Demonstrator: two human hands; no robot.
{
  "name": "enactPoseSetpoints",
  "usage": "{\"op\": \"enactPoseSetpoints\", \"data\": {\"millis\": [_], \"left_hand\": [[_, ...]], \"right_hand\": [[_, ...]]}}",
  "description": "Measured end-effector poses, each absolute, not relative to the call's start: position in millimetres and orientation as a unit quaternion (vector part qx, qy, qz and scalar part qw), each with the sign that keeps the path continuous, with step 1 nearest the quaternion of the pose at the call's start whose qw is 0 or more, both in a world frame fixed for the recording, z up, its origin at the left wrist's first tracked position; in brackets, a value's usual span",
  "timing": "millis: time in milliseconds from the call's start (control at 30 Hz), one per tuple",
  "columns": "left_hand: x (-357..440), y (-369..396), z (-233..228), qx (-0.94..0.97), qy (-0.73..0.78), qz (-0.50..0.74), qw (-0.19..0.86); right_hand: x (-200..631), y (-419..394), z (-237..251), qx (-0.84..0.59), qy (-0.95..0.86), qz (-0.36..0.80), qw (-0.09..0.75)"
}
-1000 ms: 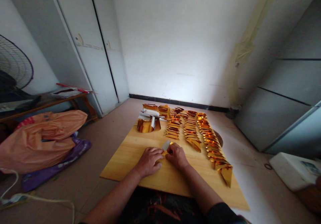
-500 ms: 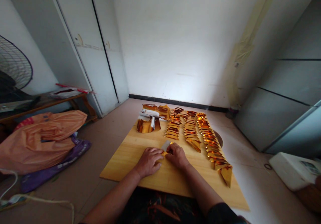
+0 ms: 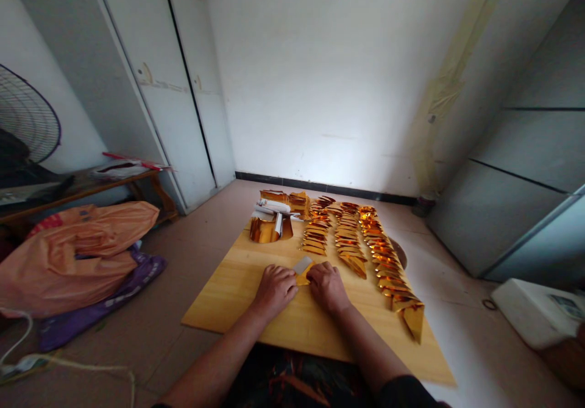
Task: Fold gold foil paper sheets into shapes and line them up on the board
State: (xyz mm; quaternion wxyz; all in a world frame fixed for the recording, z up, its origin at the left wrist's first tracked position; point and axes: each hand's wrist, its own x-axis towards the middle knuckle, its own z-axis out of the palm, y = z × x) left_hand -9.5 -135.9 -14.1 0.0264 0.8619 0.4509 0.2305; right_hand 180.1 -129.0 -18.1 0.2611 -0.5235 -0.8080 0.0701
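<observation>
Nearest the camera, both forearms reach out over a wooden board [image 3: 237,301] that lies on the floor and serves as the counter. The left hand [image 3: 274,289] and the right hand [image 3: 326,286] rest knuckles-up side by side near the board's middle, with a small piece of gold foil paper [image 3: 302,272] between them. The paper lies at about 1 o'clock from the left hand and 11 o'clock from the right, touching both; neither hand is clearly nearer. Its long axis seems to run from 7 o'clock up to 1 o'clock, though most of it is hidden under the fingers. What shows is a shiny gold lower part and a pale, whitish flap [image 3: 303,264] sticking out on the far side. The fingers of both hands are curled and pressed together, tips down on the paper's edges, pinning or pinching it against the board; the exact grip cannot be made out.

Farther out, at 1 to 2 o'clock, three rows of folded gold pieces [image 3: 384,261] run away across the board, the rightmost row longest. At 12 o'clock, at the far edge, sits a curled stack of gold foil sheets [image 3: 270,228] with a white roll [image 3: 274,207] behind it. Off the board at 9 o'clock lie an orange plastic bag [image 3: 77,252] and a fan [image 3: 27,121].
</observation>
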Motion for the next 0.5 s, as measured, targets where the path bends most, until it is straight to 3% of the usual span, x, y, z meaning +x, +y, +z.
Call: {"op": "enactPoseSetpoints", "data": {"millis": [267,500], "left_hand": [[-4,-128,-10,0.817,0.533,0.217,-0.037],[-3,-125,-18,0.844,0.492,0.211,-0.017]], "right_hand": [[172,-149,-13,-0.454,-0.860,0.074,0.221],[171,-146,-21,-0.394,-0.886,0.055,0.237]]}}
